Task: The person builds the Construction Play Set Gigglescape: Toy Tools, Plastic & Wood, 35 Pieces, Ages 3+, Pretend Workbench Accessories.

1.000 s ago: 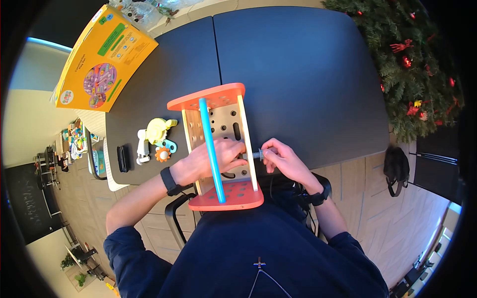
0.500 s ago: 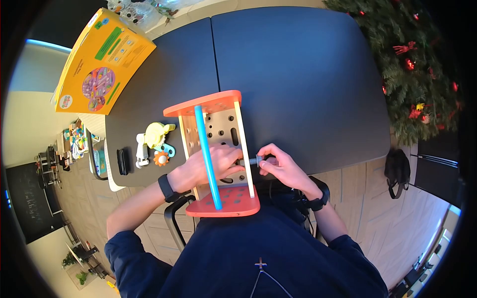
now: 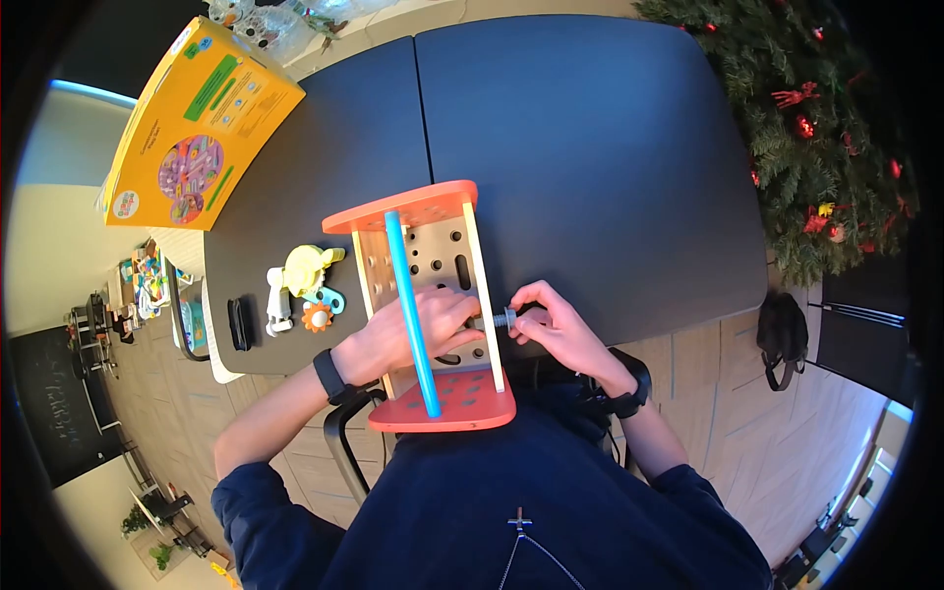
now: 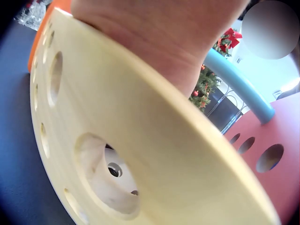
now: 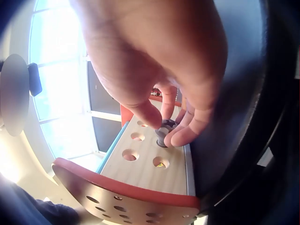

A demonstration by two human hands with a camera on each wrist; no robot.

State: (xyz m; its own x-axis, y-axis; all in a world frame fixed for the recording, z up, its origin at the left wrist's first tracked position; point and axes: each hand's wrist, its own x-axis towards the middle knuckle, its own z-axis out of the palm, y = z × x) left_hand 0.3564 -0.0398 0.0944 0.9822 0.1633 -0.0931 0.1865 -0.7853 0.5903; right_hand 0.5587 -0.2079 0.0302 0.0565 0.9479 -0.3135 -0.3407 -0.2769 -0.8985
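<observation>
A wooden toy toolbox [image 3: 480, 280] with red end panels and a blue rod handle [image 3: 411, 305] stands at the table's near edge. Its pale sides are pierced by round holes and slots. A grey threaded toy bolt [image 3: 502, 320] sticks out through the right-hand side panel. Outside the box, my right hand [image 3: 560, 329] pinches the bolt's outer end between thumb and fingers, close against the wood. My left hand [image 3: 418, 324] reaches inside, beneath the blue rod, thumb and fingers around the bolt's inner end. In the left wrist view its fingers are hidden behind the side panel [image 4: 117, 93].
Left of the toolbox lie a yellow toy piece [image 3: 307, 267], a white one [image 3: 279, 305], a blue link and an orange gear [image 3: 317, 317]. A black case [image 3: 240, 324] sits by the left edge. A yellow box [image 3: 202, 128] stands far left; a decorated tree [image 3: 787, 128] is at right.
The toolbox, with both hands at it, has shifted slightly toward the body since a second ago. My right fingers have changed their bend around the bolt's end. The last half second shows little movement.
</observation>
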